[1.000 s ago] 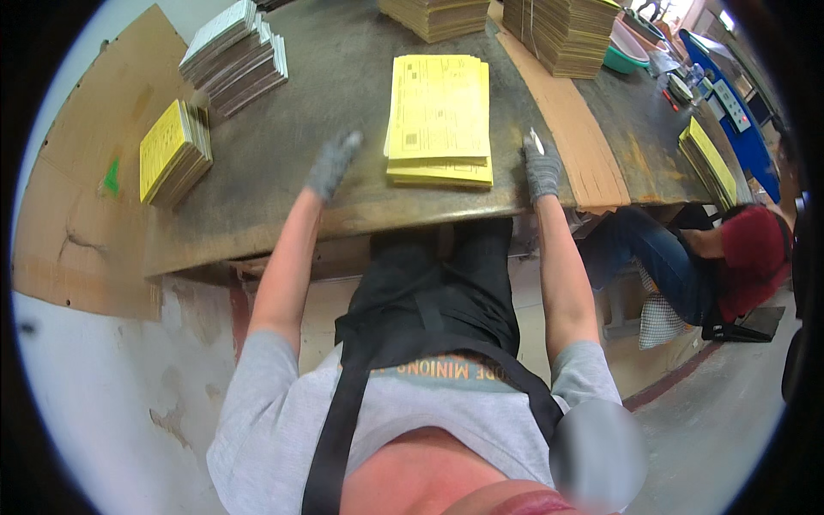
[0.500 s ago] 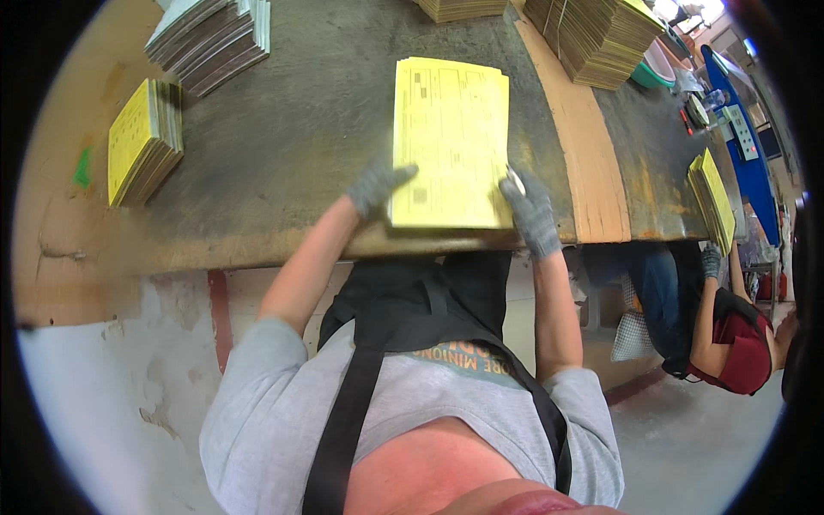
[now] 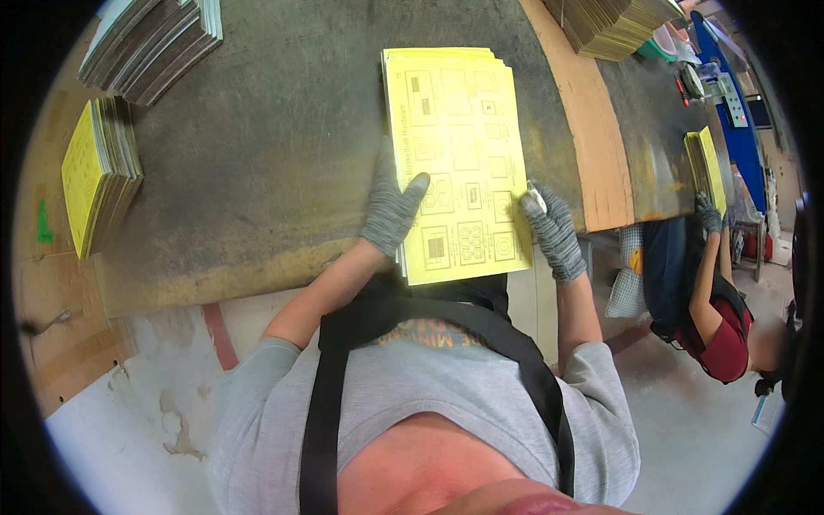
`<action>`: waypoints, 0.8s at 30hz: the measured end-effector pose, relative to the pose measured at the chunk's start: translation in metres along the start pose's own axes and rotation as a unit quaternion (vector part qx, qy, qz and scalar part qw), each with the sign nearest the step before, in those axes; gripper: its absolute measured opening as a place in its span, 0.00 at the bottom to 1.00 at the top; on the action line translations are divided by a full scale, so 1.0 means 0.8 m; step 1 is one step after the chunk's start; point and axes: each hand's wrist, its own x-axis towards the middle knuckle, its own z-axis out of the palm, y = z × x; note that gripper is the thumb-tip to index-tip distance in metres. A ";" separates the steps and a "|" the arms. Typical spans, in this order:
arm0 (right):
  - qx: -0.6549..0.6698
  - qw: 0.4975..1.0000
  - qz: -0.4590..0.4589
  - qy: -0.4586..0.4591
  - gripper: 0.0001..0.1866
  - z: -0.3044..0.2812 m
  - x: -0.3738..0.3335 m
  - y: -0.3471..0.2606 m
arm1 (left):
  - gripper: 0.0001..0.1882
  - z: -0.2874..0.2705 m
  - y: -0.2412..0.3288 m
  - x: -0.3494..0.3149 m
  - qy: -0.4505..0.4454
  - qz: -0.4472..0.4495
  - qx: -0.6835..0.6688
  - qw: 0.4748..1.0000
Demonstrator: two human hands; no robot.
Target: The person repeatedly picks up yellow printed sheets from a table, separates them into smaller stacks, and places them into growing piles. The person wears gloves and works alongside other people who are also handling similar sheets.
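Note:
A stack of yellow printed sheets (image 3: pixel 463 167) overhangs the table's near edge in front of me, its sheets slightly uneven at the top. My left hand (image 3: pixel 395 210), in a grey knit glove, grips the stack's left side with the thumb on the top sheet. On the opposite side my right hand (image 3: pixel 555 230), gloved likewise, is closed at the right edge of the stack. A small whitish thing (image 3: pixel 537 199) shows at its fingers, too small to name. The fingers beneath the stack are hidden.
The worn dark table (image 3: pixel 275 163) bears a yellow-topped stack (image 3: pixel 103 172) at left and a grey-white stack (image 3: pixel 159 47) behind it. Brown card stacks (image 3: pixel 609 26) stand far right. A co-worker (image 3: pixel 717 330) at right holds another yellow stack (image 3: pixel 705 172).
Both hands have drawn the yellow stack nearer to me, past the table edge, and the top face now shows different print. My view has also shifted.

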 end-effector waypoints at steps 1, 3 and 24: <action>-0.004 1.000 0.030 0.007 0.25 -0.004 0.004 -0.007 | 0.35 -0.002 -0.001 0.000 -0.020 -0.003 -0.028 0.999; -0.015 0.999 -0.032 0.028 0.24 -0.022 0.030 -0.026 | 0.37 -0.007 -0.002 0.010 0.022 0.007 0.135 0.991; -0.127 0.991 -0.002 -0.031 0.10 -0.010 0.195 -0.053 | 0.34 -0.002 -0.024 0.070 0.044 0.099 0.063 0.992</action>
